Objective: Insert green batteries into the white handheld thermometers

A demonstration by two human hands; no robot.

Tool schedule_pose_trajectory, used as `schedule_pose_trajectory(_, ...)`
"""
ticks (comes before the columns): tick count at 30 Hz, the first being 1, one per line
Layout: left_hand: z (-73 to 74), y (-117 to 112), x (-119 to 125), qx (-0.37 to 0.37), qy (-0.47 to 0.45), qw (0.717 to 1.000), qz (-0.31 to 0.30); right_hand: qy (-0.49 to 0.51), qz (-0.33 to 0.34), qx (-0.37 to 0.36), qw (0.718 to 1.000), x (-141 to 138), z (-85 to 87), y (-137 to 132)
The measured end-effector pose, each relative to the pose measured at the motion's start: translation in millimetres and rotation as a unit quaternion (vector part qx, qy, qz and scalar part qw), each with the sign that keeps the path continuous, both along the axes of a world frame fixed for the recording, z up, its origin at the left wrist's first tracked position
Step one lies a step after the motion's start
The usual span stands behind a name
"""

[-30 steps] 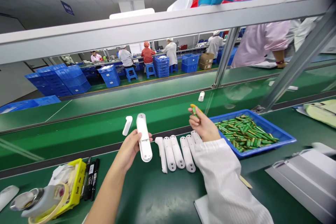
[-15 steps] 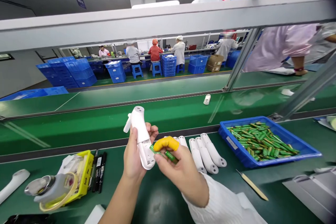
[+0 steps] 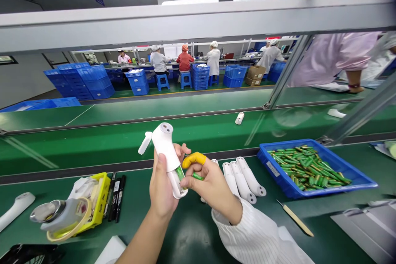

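My left hand is closed around a white handheld device that looks like a thermometer, its open battery slot facing me. One green battery lies in the upper part of the slot. Against the slot's lower part are the thumb and fingertips of my right hand, which wears a yellow finger cot. A second green battery is held in the curled fingers of that hand. Just right of it, several similar white devices lie side by side on the green bench.
A blue tray of green batteries stands at right, near a pointed tool. At left are a yellow basket with a bottle and black pens. White parts lie on the green belt. Other people sit and stand beyond.
A battery has gone from my right fingers into the device's slot. The device has shifted slightly right and tilted. White parts on the belt have slid a little left.
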State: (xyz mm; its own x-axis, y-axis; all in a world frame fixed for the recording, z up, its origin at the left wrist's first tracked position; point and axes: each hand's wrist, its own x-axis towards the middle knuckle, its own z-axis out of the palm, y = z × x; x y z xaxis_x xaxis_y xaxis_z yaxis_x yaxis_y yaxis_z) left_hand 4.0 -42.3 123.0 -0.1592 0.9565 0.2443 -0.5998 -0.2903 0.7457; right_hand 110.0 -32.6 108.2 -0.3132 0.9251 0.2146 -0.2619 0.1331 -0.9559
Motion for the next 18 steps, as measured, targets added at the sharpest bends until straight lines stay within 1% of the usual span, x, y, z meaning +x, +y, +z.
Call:
schedule_pose_trajectory(3,1.0,3,-4,-0.028,-0.021,0.999,-0.009,-0.024,0.012,0.006,1.000,14,7.9,1)
schedule_pose_trajectory(5,2.4,6,-7,-0.056,-0.043,0.997,-0.015,-0.057,0.037,0.041,0.997,24,15.6,-1)
schedule_pose_trajectory(7,3.5,7,-10,-0.085,-0.066,0.994,-0.002,-0.072,0.062,0.075,0.993,32,21.2,-3)
schedule_pose_trajectory(8,3.7,8,-10,-0.089,-0.073,0.993,0.010,-0.066,0.069,0.079,0.992,34,22.7,-4)
schedule_pose_trajectory(10,3.0,9,-11,-0.080,-0.077,0.994,0.027,-0.037,0.076,0.062,0.995,36,23.1,-5)
schedule_pose_trajectory(12,1.6,9,-11,-0.055,-0.070,0.996,0.029,-0.013,0.066,0.027,0.997,34,21.6,-4)
schedule_pose_trajectory(14,0.0,9,-12,-0.025,-0.054,0.998,0.032,-0.005,0.037,0.003,0.999,31,20.0,-2)
schedule_pose_trajectory(16,-1.1,9,-11,-0.008,-0.037,0.999,0.035,-0.016,0.005,0.011,1.000,28,19.0,0)
schedule_pose_trajectory(18,-2.1,7,-8,-0.013,-0.025,0.999,0.031,-0.044,-0.001,0.034,0.998,25,18.3,1)
